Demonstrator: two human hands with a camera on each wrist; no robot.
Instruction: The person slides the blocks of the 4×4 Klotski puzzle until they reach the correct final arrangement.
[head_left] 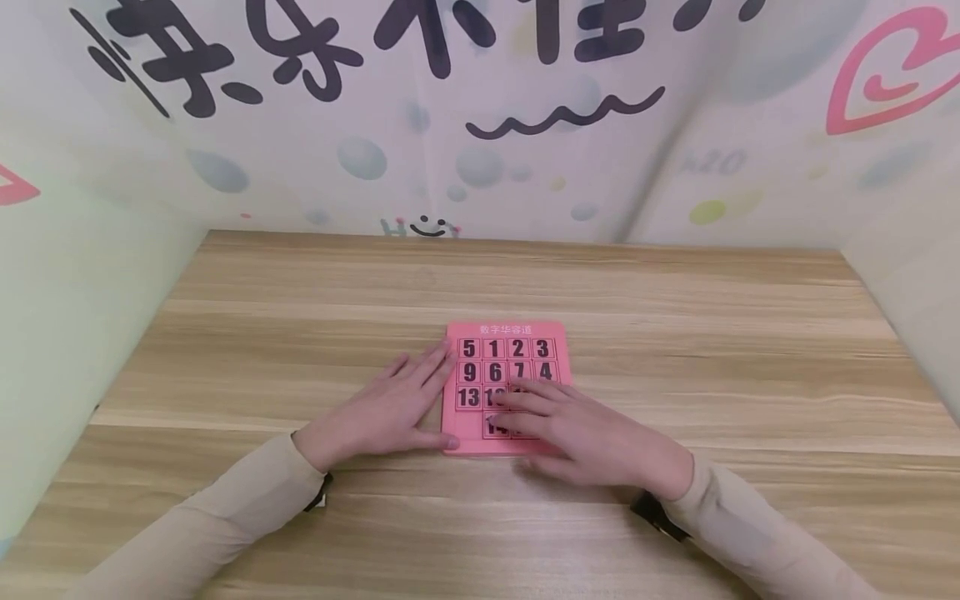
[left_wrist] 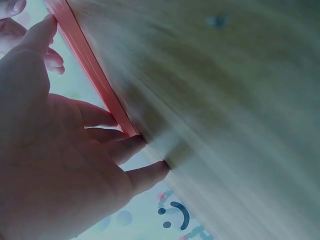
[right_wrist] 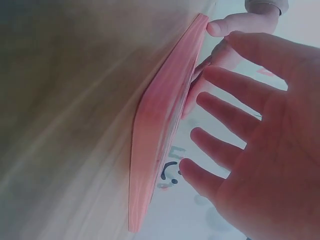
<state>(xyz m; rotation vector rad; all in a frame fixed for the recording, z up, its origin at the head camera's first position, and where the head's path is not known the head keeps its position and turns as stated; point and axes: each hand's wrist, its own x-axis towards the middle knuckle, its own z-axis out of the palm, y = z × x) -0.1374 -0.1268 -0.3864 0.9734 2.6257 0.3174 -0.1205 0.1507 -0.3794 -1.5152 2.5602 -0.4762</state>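
Wall (head_left: 450, 150), pale, with large black lettering (head_left: 547, 37); table (head_left: 300, 283), wood-grained; sleeves (head_left: 247, 500), beige, two, extending from the near side; sliding-number puzzle (head_left: 465, 328), pink, flat on the table near its middle; left hand (head_left: 393, 408), relaxed, ungripping, fingers extended along the puzzle's left edge, thumb at the near left corner; right hand (head_left: 585, 429), ungripping, fingers loosely spread over the lower right part, contact beneath impossible to tell; number tiles (head_left: 468, 372), black numerals, top row 5, 1, 2, 3; bare cell (head_left: 469, 425), pink, just below tile 13 (head_left: 468, 397)
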